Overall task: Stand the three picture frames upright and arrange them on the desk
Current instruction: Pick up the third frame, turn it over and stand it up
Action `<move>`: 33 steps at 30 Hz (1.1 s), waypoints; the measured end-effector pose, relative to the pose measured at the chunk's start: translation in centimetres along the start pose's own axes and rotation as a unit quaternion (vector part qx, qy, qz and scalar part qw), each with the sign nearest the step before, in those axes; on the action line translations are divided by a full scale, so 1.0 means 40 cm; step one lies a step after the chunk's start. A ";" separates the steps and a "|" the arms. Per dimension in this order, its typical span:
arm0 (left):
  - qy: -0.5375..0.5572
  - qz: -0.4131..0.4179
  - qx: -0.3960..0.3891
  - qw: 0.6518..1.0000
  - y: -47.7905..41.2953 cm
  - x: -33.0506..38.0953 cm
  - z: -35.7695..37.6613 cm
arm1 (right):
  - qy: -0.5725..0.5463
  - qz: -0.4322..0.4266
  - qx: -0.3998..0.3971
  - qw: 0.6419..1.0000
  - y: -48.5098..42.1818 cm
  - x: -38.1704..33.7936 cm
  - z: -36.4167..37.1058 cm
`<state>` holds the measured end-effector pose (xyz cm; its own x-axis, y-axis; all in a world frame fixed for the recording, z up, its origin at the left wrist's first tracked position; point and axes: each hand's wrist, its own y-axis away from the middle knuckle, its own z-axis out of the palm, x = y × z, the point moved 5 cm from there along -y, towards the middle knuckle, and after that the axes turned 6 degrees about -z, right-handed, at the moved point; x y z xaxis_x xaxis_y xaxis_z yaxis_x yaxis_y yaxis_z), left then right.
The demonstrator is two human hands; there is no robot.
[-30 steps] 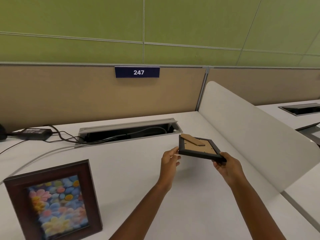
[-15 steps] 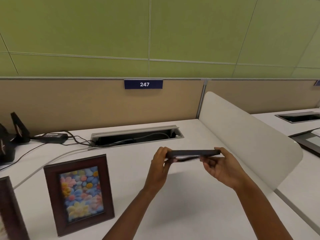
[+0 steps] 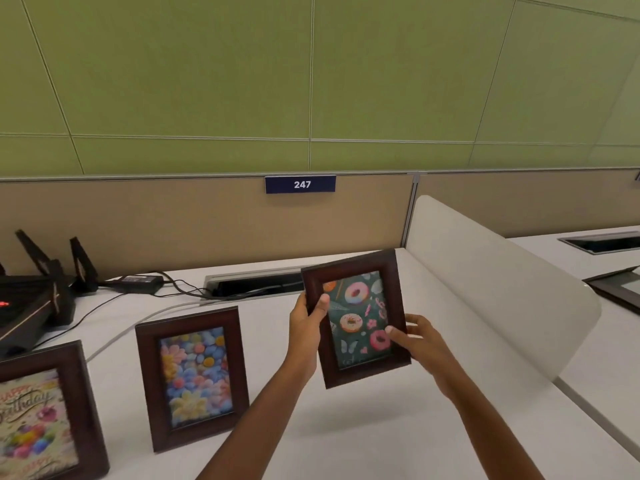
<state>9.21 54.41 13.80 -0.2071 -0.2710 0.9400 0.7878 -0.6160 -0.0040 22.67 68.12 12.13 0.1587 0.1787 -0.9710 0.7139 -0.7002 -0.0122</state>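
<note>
I hold a dark wooden frame with a doughnut picture (image 3: 356,315) upright above the white desk (image 3: 398,438), its picture facing me. My left hand (image 3: 306,323) grips its left edge, thumb on the front. My right hand (image 3: 417,337) holds its lower right edge. A frame with a flower picture (image 3: 192,377) stands upright on the desk to the left. Further left, a frame with a birthday picture (image 3: 38,414) stands upright, cut off by the image edge.
A black router with antennas (image 3: 31,299) and a power adapter (image 3: 136,282) with cables sit at the back left. An open cable tray (image 3: 256,284) runs along the back. A white curved divider (image 3: 491,289) bounds the desk on the right.
The frame went from face down with its back showing, through edge-on, to upright with the doughnut picture facing me. My view swung left, bringing the birthday frame and router into sight.
</note>
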 end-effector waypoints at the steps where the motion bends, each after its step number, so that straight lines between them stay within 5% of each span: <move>1: 0.015 -0.015 -0.008 1.000 0.003 0.002 0.001 | 0.000 0.000 -0.017 1.000 0.004 0.009 0.016; 10: -0.008 -0.049 -0.013 0.999 0.002 0.022 -0.023 | -0.069 -0.003 -0.105 0.992 0.029 0.030 0.057; 19: -0.045 -0.116 -0.055 0.991 0.011 -0.049 -0.066 | -0.182 0.026 -0.080 0.980 0.048 0.068 0.094; 33: 0.015 -0.195 -0.088 0.977 0.025 -0.163 -0.104 | -0.193 0.012 -0.064 0.979 0.023 0.092 0.121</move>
<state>8.94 52.47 6.23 -0.4909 -0.0103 0.8712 0.5334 -0.7942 0.2911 20.61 64.81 7.41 -0.0754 -0.1281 -0.9889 0.7968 -0.6040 0.0175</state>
